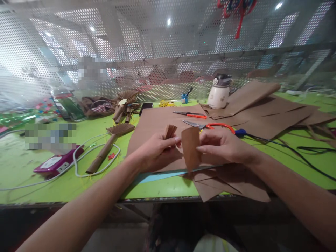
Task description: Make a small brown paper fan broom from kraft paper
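My left hand (160, 147) pinches a small pleated stack of brown paper (170, 131) between thumb and fingers. From it a loose strip of brown kraft paper (191, 147) extends to the right, and my right hand (223, 145) holds its right edge between thumb and fingers. Whether strip and pleats are one piece I cannot tell. Both hands are above a large brown paper sheet (154, 119). Just beyond my right hand lie scissors with orange handles (220, 125), partly hidden by it. A second orange-handled pair of scissors (195, 114) rests farther back.
A rolled paper piece with a fanned top (105, 154) lies left, near a white cable (76, 164) and a purple power strip (55, 162). Cut paper scraps (225, 182) overhang the front edge. A white bottle (219, 92) and large paper sheets (267, 112) occupy the right.
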### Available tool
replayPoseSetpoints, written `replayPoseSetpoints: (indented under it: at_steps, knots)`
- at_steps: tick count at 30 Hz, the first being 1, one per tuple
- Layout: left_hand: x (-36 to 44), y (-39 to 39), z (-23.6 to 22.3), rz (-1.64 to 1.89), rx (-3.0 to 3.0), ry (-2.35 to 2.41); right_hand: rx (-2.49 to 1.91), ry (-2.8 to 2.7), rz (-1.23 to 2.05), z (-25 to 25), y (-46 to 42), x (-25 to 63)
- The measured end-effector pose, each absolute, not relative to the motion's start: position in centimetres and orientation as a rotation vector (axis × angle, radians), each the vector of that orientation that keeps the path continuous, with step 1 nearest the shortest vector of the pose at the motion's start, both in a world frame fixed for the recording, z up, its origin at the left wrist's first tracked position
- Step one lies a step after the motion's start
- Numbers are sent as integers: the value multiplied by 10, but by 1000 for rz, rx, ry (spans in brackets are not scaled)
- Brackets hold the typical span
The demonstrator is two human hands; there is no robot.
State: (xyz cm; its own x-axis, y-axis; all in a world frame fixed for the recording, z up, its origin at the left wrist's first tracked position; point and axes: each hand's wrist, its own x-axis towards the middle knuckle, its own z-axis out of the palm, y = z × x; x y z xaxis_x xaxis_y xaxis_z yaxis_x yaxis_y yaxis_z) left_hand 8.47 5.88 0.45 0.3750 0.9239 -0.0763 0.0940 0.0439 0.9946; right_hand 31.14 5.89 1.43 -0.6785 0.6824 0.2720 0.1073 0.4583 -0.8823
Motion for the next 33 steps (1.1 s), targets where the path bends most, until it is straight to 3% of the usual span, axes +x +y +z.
replayPoseSetpoints:
  at_steps: [4, 9, 20, 33]
  knots:
    - [84, 61, 12, 900, 1495, 1120, -809, -2377, 1090, 11, 68, 312]
    - [90, 54, 8, 686, 1995, 1148, -971, -2536, 834, 4, 71, 306]
    - [86, 61, 0, 379, 2480, 1183, -742, -2556, 339, -18, 73, 296]
    - [87, 55, -2, 276, 2851, 1118, -663, -2683, 49, -18, 73, 303]
